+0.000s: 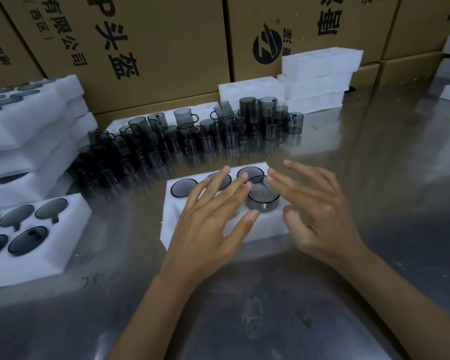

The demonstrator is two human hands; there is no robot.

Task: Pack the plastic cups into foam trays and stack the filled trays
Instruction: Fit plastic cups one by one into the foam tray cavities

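Note:
A white foam tray lies in the middle of the steel table. Smoky grey plastic cups sit in its holes; one cup at the front right stands partly above the foam. My left hand lies spread over the tray's left half, its fingers straight and its thumb tip beside that raised cup. My right hand hovers at the tray's right end with straight fingers reaching toward the cup, holding nothing. Several loose cups with handles stand piled in a row behind the tray.
A filled foam tray lies at the left front, and a stack of filled trays rises behind it. Empty foam trays are stacked at the back right. Printed cardboard boxes wall off the far side.

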